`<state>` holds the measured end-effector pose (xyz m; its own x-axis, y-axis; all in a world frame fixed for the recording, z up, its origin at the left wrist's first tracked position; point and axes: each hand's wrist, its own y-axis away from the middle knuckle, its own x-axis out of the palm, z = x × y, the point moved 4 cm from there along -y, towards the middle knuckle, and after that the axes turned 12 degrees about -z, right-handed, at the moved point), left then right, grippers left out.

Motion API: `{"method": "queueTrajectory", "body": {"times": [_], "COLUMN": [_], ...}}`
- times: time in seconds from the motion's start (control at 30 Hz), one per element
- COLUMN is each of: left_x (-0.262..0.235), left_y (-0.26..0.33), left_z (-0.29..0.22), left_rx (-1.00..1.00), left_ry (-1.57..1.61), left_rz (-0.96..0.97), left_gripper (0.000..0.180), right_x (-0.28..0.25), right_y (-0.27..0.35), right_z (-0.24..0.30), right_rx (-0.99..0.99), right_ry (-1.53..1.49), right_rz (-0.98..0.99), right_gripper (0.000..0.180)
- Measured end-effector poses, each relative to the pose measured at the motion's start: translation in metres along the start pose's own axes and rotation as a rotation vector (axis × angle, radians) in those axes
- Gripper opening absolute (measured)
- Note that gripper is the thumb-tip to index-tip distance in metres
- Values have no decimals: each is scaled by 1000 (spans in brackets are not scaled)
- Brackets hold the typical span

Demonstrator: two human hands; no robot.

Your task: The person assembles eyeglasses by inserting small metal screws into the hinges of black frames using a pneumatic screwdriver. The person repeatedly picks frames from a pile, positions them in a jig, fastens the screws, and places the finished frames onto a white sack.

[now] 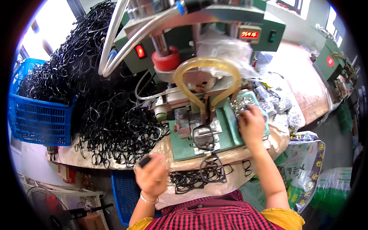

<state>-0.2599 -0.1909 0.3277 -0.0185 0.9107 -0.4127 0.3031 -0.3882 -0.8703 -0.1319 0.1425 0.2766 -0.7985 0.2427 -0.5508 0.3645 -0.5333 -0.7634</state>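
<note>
My left hand (152, 176) is raised in front of the bench, its fingers bent and blurred by motion. A small black piece (145, 161) shows at its fingertips; whether it is held or worn on a finger, I cannot tell. My right hand (252, 126) dips its curled fingertips into a green tray (265, 132) of small silvery metal parts (241, 104); what they pinch is hidden. Between the hands, a black eyeglass frame (204, 138) rests at the press's metal fixture (220, 130). Another black frame (212, 168) sits at the bench's front edge, below the fixture.
A green press with a red collar (166, 59) and a yellowish hose loop (180, 74) stands ahead. Black frames (111, 126) heap up at left beside a blue basket (40, 117). Several frames (186, 182) lie nearest me. Bagged parts (274, 92) are at right.
</note>
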Motion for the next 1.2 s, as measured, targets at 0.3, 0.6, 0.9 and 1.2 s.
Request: {"method": "queueTrajectory", "body": {"times": [0.3,0.6,0.9,1.2], "left_x": [-27,48,44,54], "left_y": [-77,-18,-13,10], "left_z": [49,129,126,98], "left_rx": [-149,-64,-1236,-921], "left_ry": [-356,-595,686,780], "left_rz": [-2,148,-296,-491], "left_gripper": [22,36,20,14], "right_x": [16,-35,-51,-15], "right_y": [3,22,-11,-25], "right_z": [-24,-17,33,96], "right_rx": [821,499,482,507], "right_ry": [-839,-444,-741,-1075], "right_rz": [-143,-146,130,81], "right_gripper": [20,13,14,45]}}
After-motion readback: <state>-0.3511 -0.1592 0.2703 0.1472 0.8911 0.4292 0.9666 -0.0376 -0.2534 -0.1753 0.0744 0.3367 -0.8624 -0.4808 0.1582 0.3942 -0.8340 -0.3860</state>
